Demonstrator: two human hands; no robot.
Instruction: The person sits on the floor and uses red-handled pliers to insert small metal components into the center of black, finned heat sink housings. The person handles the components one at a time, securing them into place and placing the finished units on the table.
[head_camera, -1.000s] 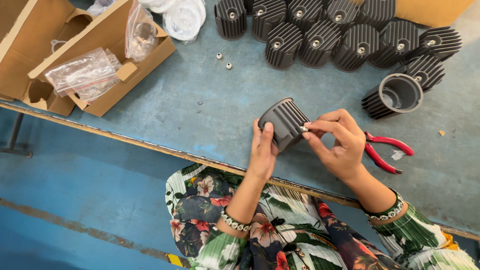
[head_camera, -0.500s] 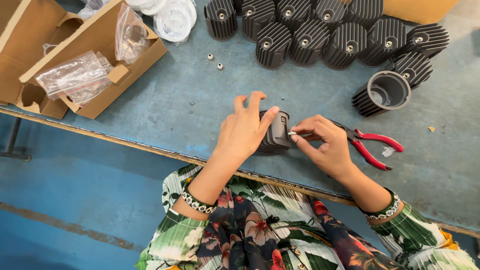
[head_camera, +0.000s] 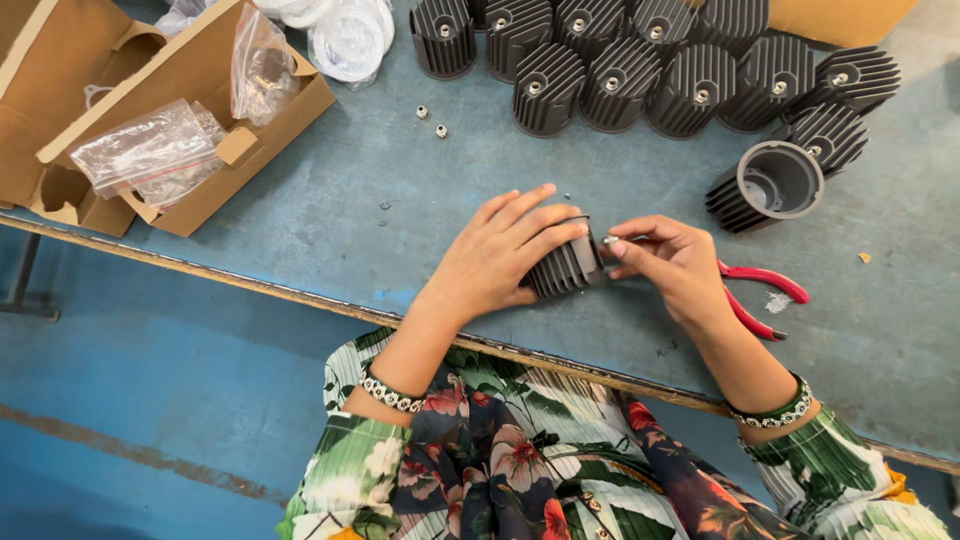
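Head view: left hand (head_camera: 497, 262) clasps finned housing (head_camera: 566, 268); right hand (head_camera: 672, 262) pinches its end.

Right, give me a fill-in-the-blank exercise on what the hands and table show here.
1. The left hand lies over a dark finned housing that rests on the blue ____.
2. The right hand pinches a small part against the housing's ____ end.
3. Just beyond the right hand lie pliers with ____ handles.
4. The cardboard box at the table's left holds clear plastic ____.

Missing words: table; right; red; bags
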